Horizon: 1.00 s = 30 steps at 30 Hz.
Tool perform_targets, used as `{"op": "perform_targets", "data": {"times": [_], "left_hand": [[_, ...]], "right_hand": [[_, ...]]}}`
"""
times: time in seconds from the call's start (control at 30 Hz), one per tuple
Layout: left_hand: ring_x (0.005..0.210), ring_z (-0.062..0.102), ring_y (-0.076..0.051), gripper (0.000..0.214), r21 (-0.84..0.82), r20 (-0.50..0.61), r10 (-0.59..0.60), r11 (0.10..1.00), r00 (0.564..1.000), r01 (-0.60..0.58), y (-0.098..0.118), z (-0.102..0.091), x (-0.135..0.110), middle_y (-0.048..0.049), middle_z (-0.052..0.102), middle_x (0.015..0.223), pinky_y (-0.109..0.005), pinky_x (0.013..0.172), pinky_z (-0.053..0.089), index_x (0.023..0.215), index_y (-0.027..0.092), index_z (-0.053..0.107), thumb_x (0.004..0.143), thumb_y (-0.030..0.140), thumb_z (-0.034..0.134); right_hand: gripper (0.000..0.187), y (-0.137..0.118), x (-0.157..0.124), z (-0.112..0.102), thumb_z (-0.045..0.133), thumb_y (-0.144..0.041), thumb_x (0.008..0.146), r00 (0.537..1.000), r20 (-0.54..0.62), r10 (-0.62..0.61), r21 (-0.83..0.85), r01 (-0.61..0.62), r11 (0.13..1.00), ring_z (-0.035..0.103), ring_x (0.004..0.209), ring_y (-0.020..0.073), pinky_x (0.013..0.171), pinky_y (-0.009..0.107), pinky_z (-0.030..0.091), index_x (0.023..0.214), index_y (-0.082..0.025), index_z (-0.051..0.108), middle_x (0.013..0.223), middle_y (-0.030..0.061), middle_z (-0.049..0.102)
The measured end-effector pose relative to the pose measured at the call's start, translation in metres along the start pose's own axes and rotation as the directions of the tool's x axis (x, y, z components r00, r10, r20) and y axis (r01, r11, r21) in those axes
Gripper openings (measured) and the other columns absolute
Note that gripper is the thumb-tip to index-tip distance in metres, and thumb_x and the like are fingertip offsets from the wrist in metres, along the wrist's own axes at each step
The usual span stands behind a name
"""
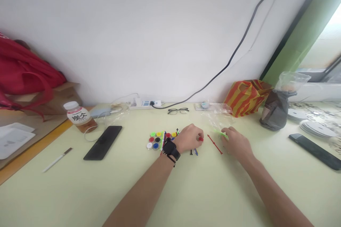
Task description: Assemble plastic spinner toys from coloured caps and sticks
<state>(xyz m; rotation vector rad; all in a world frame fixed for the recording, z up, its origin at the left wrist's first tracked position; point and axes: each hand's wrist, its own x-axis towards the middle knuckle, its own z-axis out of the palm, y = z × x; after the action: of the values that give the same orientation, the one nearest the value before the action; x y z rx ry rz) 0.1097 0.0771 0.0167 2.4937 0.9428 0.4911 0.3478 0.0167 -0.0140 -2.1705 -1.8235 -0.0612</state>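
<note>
My left hand (189,137), with a black watch (171,149) on its wrist, is closed in a pinch on a small red piece (200,139). Its exact kind is hard to make out. Fingers of my right hand (236,142) close on a thin light-green stick (224,135). Between the hands a red arrow-shaped stick (214,144) lies on the table. Small coloured round discs (155,145), with white and green sticks (162,141) among them, lie left of and partly under my left hand. Just below that hand are a blue piece (196,151) and a black piece (191,152).
Clear plastic wrapping (217,115) lies behind my right hand. Glasses (178,111) and a power strip (145,105) sit by the wall. Left are a black phone (103,143), a bottle (80,116) and a pen (57,160); right, a dark oblong device (315,151), bags (275,110) and white discs (317,129).
</note>
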Motion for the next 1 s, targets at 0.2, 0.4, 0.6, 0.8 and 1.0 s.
{"op": "perform_targets", "data": {"times": [0.2,0.4,0.6,0.8,1.0], "left_hand": [[0.112,0.064,-0.027,0.031,-0.068,-0.097,0.028,0.997,0.995,-0.035,0.008,-0.012,0.002,-0.0079,0.074,0.117,-0.040,0.100,0.051,0.117,0.021,0.072,0.087,0.029,0.068],[0.105,0.069,-0.020,0.033,-0.432,-0.178,0.134,0.879,0.975,-0.200,0.025,-0.009,0.007,-0.0065,0.072,0.126,-0.032,0.095,0.055,0.125,0.022,0.069,0.093,0.029,0.064],[0.084,0.069,-0.015,0.013,-0.500,-0.211,0.158,0.831,0.965,-0.246,0.028,-0.004,0.009,-0.0050,0.074,0.098,-0.027,0.083,0.056,0.098,0.016,0.071,0.088,0.020,0.063],[0.076,0.063,-0.014,0.005,-0.368,-0.179,0.125,0.911,0.976,-0.185,0.033,-0.001,0.005,-0.0008,0.067,0.082,-0.025,0.071,0.053,0.087,0.018,0.063,0.083,0.021,0.065],[0.091,0.065,-0.021,0.032,-0.123,-0.061,0.199,0.971,0.978,-0.205,0.030,0.010,0.002,-0.0050,0.069,0.097,-0.031,0.085,0.051,0.111,0.023,0.074,0.084,0.014,0.059]], "right_hand": [[0.012,0.002,0.003,-0.007,0.054,-0.029,0.091,1.000,0.028,-0.005,0.323,-0.005,0.947,0.065,0.073,0.0238,0.065,0.034,0.042,0.099,-0.025,0.062,0.088,0.0050,0.074],[0.017,-0.030,-0.006,-0.017,0.062,-0.039,0.087,0.983,0.106,-0.151,0.928,-0.044,0.371,0.067,0.076,0.0202,0.076,0.034,0.053,0.090,-0.023,0.058,0.079,0.0030,0.070],[0.017,-0.036,-0.009,-0.019,0.062,-0.035,0.082,0.978,0.174,-0.111,0.936,-0.129,0.328,0.047,0.056,0.0120,0.055,0.024,0.040,0.087,-0.024,0.051,0.060,-0.0071,0.048],[0.026,-0.028,-0.010,-0.015,0.059,-0.044,0.086,0.984,0.174,-0.033,0.781,-0.117,0.614,0.031,0.050,0.0129,0.049,0.024,0.026,0.101,-0.027,0.047,0.055,-0.0118,0.034],[0.032,-0.010,-0.003,0.002,0.060,-0.039,0.086,0.995,-0.002,-0.099,0.495,0.087,0.864,0.056,0.064,0.0186,0.061,0.029,0.042,0.114,-0.026,0.056,0.073,-0.0025,0.058]]}}
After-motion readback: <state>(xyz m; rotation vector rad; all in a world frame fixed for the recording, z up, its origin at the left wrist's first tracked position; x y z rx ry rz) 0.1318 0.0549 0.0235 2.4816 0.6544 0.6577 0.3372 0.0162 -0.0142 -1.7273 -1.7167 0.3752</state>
